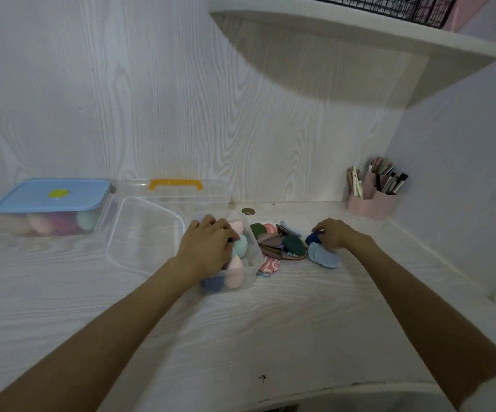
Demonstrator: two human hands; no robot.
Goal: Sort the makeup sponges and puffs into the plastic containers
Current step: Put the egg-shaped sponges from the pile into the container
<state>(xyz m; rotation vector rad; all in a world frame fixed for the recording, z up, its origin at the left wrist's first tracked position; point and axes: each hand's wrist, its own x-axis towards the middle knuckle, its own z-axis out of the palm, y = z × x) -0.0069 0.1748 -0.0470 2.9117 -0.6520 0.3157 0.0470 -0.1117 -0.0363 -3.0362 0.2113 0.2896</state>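
A small clear plastic container [248,276] at the table's middle holds egg-shaped sponges in pink, teal and dark blue. My left hand [208,245] reaches down into it, fingers curled over the sponges. Right of the container lies a pile of flat puffs [279,242] in green, mauve, pink and patterned cloth. My right hand [334,233] rests at the pile's right end, fingers closed on a dark blue puff [313,237]. A light blue puff [324,257] lies just below that hand.
A clear lid [139,236] lies left of the container. A closed box with a blue lid [53,193], holding sponges, stands far left. A clear case with an orange handle [176,184] sits against the wall. A pink brush holder [371,200] fills the right corner under a shelf [359,31].
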